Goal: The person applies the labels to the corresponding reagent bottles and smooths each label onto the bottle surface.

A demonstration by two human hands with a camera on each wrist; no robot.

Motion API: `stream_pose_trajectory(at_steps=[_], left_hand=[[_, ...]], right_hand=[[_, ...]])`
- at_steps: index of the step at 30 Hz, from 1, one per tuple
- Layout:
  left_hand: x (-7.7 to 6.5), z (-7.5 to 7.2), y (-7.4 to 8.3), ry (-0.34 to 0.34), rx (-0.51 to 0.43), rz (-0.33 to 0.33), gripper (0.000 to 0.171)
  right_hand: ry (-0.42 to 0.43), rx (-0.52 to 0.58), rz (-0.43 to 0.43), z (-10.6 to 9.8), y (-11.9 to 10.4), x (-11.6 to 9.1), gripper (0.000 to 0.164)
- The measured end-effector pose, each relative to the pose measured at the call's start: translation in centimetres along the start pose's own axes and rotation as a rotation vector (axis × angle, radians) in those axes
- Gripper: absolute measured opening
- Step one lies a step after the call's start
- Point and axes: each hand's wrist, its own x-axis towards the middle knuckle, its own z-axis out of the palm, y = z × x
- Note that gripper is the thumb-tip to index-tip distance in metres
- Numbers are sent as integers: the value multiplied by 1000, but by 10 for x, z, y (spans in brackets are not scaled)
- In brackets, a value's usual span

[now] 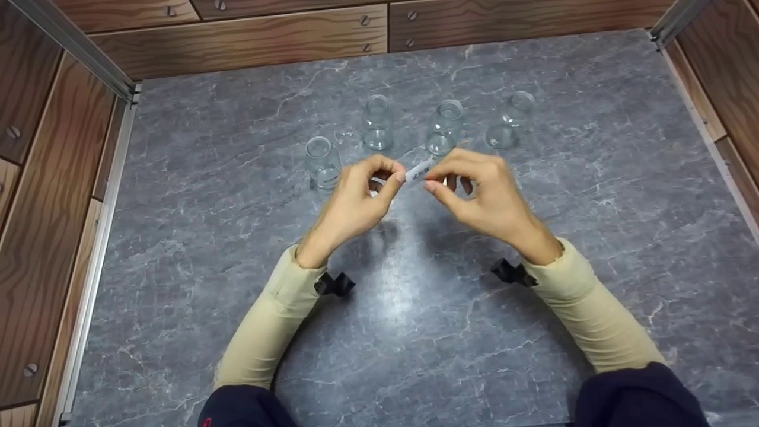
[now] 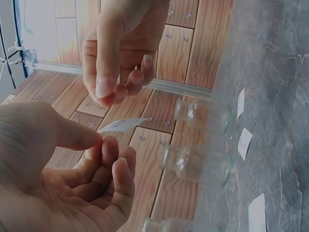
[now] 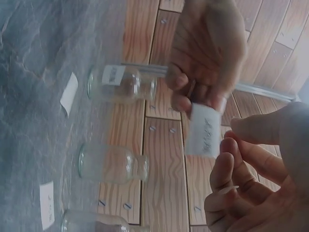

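My left hand (image 1: 360, 193) pinches one end of a small white label (image 3: 203, 130) with dark writing, held up above the table. Close beside the label's other end, my right hand (image 1: 483, 184) has its thumb and forefinger nearly together; in the left wrist view these fingertips stand apart from the label. A thin white sliver (image 3: 227, 190) shows among the right hand's curled fingers, mostly hidden. Behind the hands stand several clear glass bottles (image 1: 378, 121). The leftmost bottle (image 1: 320, 163) bears a written white label (image 3: 113, 75) on its side.
More white labels (image 2: 245, 143) lie on the grey marbled table (image 2: 280, 63) in front of the bottles. Another bottle (image 1: 513, 121) stands at the back right. Wood-patterned panels (image 1: 249, 35) wall in the table at the back and sides.
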Motion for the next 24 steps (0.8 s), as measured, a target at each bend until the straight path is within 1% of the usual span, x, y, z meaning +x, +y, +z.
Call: stream_pose_trajectory(at_steps=[6,10,17,24], left_hand=[[-2,7,2,-8,-7,63,15],[-5,9,3,-13,-11,85,14],[-5,11,4,-31,-35,89,15],[-5,12,3,-30,-36,99,14]], right_hand=[[37,29,-2,5,-1,-2,7],[33,40,3,6,-1,-1,8],[35,64,3,8,-1,-1,8],[40,98,2,10,-2,-1,7]])
